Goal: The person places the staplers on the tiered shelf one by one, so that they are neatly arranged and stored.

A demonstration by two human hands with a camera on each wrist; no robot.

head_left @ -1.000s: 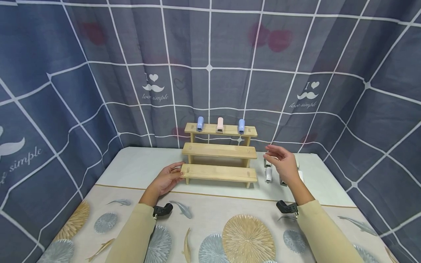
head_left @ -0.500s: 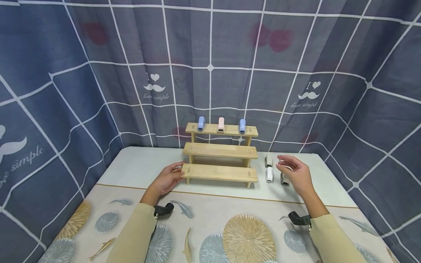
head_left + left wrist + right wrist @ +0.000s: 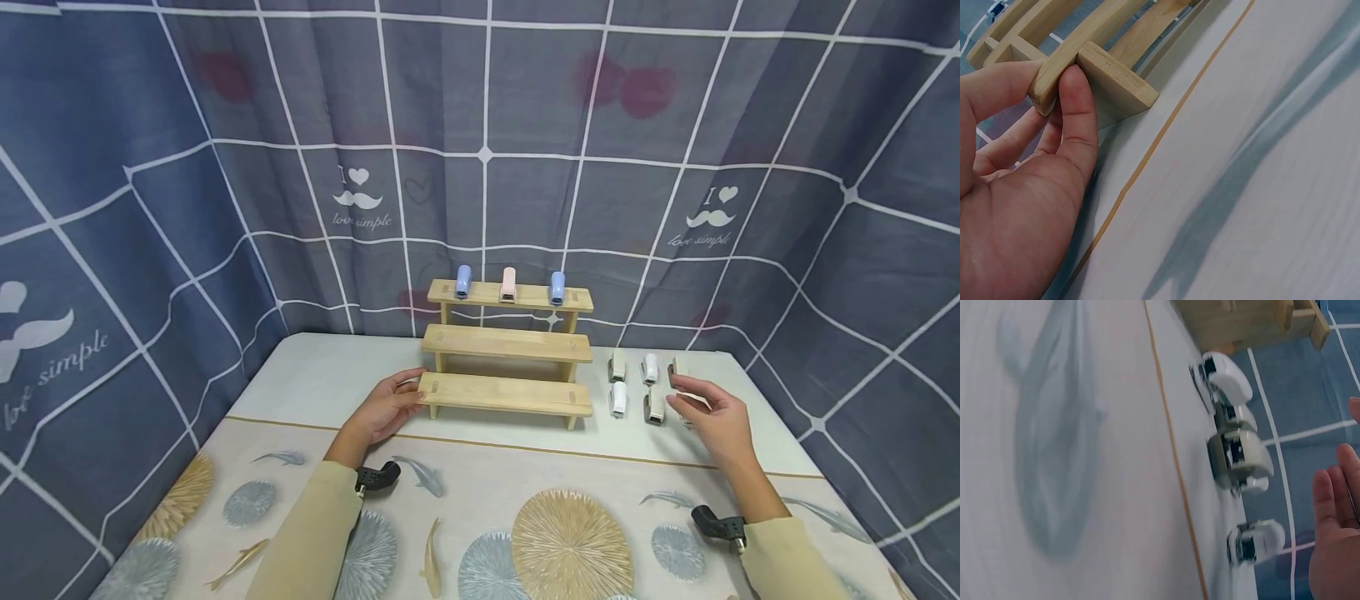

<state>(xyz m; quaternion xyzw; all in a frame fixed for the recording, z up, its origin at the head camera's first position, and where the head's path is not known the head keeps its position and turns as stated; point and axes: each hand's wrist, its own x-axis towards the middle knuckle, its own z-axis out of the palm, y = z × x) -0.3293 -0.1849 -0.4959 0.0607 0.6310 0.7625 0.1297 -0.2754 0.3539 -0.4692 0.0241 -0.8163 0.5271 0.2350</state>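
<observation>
My left hand (image 3: 387, 408) pinches the left end of the lowest tier of a three-step wooden stand (image 3: 504, 393). In the left wrist view, thumb and fingers close on that board end (image 3: 1060, 65). My right hand (image 3: 716, 417) hovers over small staplers on the right, its fingers loosely bent with nothing between them. Beneath and beside it are a beige stapler (image 3: 655, 406), a far beige stapler (image 3: 677, 365) and one mostly hidden by the fingers. A white stapler (image 3: 617, 400), another white stapler (image 3: 649, 369) and a beige stapler (image 3: 617, 365) stand nearer the stand.
On the top tier sit a blue stapler (image 3: 462, 282), a pink stapler (image 3: 507, 285) and a second blue stapler (image 3: 557, 287). A checked curtain (image 3: 435, 200) hangs close behind and around the table (image 3: 315, 375). A patterned cloth (image 3: 420, 533) covers the front.
My right hand has moved rightward and toward me across the staplers, uncovering several of them. The left hand keeps its hold on the stand; the view has shifted slightly.
</observation>
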